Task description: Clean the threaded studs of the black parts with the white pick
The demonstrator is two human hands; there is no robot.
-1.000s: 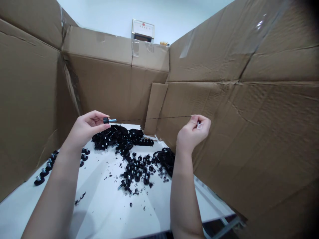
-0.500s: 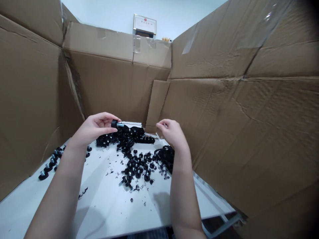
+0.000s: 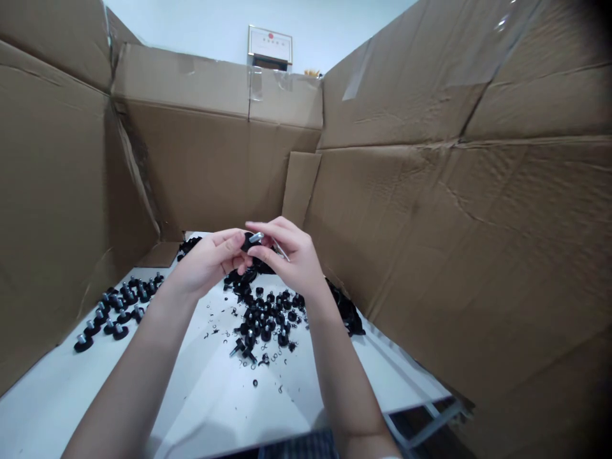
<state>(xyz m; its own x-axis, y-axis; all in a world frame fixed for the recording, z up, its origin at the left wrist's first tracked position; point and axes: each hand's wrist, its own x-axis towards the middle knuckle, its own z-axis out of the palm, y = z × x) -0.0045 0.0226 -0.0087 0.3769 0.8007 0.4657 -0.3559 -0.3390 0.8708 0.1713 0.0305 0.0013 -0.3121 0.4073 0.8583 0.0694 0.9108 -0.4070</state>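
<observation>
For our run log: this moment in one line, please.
left hand: black rubber foot | right hand: same foot | rest: white table

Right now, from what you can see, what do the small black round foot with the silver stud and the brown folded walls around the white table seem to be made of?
The black round foot looks like matte rubber or moulded plastic; the dull surface leaves this open. Its silver stud shines like plated steel, probably. The brown folded walls look like plain corrugated cardboard, shown by their creases and fold lines.
</observation>
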